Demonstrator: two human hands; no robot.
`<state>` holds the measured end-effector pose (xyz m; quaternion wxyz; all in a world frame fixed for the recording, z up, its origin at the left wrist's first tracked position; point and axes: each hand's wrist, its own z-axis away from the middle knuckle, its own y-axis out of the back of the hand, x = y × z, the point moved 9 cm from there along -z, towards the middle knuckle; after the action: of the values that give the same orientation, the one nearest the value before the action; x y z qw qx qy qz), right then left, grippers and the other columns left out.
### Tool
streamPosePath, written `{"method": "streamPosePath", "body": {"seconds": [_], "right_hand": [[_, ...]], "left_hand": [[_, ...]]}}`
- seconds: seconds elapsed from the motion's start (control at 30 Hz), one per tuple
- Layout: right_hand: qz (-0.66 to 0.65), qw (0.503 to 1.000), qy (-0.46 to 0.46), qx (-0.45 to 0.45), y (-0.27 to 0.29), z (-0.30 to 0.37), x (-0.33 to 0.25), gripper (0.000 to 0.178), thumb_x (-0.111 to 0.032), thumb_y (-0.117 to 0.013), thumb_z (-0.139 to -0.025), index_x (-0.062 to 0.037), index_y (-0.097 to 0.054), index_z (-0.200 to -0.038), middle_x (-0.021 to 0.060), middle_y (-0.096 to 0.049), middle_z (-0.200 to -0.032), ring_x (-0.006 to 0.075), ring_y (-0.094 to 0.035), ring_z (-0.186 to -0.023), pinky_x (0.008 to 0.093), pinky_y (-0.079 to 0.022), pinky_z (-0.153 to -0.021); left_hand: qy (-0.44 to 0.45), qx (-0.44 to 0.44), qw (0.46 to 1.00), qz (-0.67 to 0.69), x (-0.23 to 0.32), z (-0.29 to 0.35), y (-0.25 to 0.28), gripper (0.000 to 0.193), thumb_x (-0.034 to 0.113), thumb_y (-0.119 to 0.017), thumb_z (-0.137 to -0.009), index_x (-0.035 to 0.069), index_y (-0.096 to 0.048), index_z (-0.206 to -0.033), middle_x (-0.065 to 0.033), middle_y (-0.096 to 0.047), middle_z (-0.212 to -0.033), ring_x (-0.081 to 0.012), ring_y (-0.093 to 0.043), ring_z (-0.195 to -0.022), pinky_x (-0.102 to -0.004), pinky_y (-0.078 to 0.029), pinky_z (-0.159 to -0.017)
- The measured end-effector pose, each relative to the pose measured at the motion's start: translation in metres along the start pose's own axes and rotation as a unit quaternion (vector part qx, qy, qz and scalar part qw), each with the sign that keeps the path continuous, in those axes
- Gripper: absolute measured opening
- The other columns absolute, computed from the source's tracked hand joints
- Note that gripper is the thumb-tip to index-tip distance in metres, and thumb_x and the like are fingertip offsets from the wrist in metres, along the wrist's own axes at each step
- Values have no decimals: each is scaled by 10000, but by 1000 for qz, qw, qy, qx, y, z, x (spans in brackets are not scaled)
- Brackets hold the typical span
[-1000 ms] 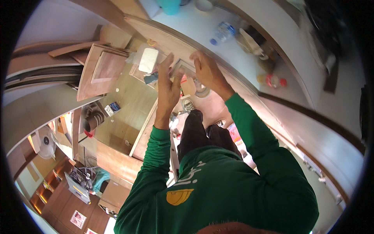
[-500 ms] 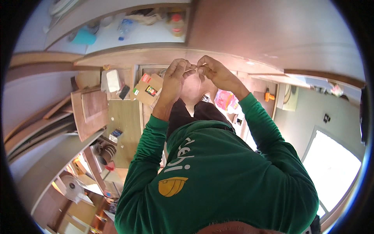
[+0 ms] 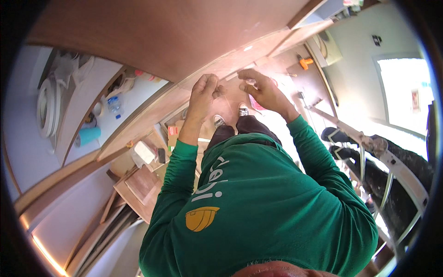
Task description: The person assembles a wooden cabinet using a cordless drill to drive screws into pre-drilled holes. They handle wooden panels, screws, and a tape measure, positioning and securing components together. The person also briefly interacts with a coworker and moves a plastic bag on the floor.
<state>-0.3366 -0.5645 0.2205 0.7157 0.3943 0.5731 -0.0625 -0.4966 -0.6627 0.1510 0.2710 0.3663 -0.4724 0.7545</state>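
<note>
My left hand (image 3: 204, 93) is raised in front of me with its fingers curled in against the thumb. Whatever it may pinch is too small to make out. Level with it, across a gap, my right hand (image 3: 265, 92) has its fingers bent and apart from the thumb, and nothing shows in it. Both hands are nearest to the long wooden edge (image 3: 203, 76) below a broad brown wooden panel (image 3: 152, 27). My shoes (image 3: 243, 109) show on the floor between the hands.
At right a metal ladder (image 3: 392, 161) stands with another person's dark-trousered legs (image 3: 397, 198) beside or on it. An orange power drill (image 3: 304, 62) lies beyond my right hand. A shelf at left holds a plastic bottle (image 3: 114, 106) and a turquoise cup-like object (image 3: 88, 135). A cardboard box (image 3: 173, 131) sits below.
My view has turned to the right, bringing the ladder and the other person's legs into sight. My hands, fingertips together before with something thin between them, are now apart.
</note>
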Motion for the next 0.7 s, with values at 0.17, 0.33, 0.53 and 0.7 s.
{"method": "streamPosePath", "body": {"seconds": [0.17,0.33,0.53,0.7], "right_hand": [[69,994,54,62,48,12,-47,249,-121,-667,-969,-63,-681,-1211,148,-699,-1086,327,-679,-973,423,-549,-819],[21,998,21,62,83,29,-13,134,-157,-689,-983,-28,-700,-1019,109,-707,-979,265,-685,-908,388,-547,-816],[-186,940,-146,245,119,70,100,365,-273,-649,-1058,12,-581,-1276,77,-690,-1074,142,-645,-1017,315,-531,-898],[-448,869,-33,206,135,74,98,220,-181,-631,-1064,9,-641,-1177,36,-695,-973,144,-677,-875,299,-567,-832]], "left_hand": [[48,-128,967,-214,-12,-9,-64,213,211,-534,-1107,23,-629,-1071,-25,-595,-885,-131,-600,-831,-319,-548,-832],[71,-194,941,-269,-23,-29,-119,231,226,-553,-1100,13,-638,-1067,-23,-599,-847,-120,-589,-832,-305,-532,-833],[-68,-176,916,-354,-33,-53,-190,258,276,-616,-1077,22,-645,-1038,-26,-580,-1043,-108,-571,-934,-279,-488,-858],[-56,-150,957,-243,-60,-88,-252,287,302,-633,-1071,16,-612,-1092,-19,-531,-1137,-103,-535,-979,-273,-472,-863]]}}
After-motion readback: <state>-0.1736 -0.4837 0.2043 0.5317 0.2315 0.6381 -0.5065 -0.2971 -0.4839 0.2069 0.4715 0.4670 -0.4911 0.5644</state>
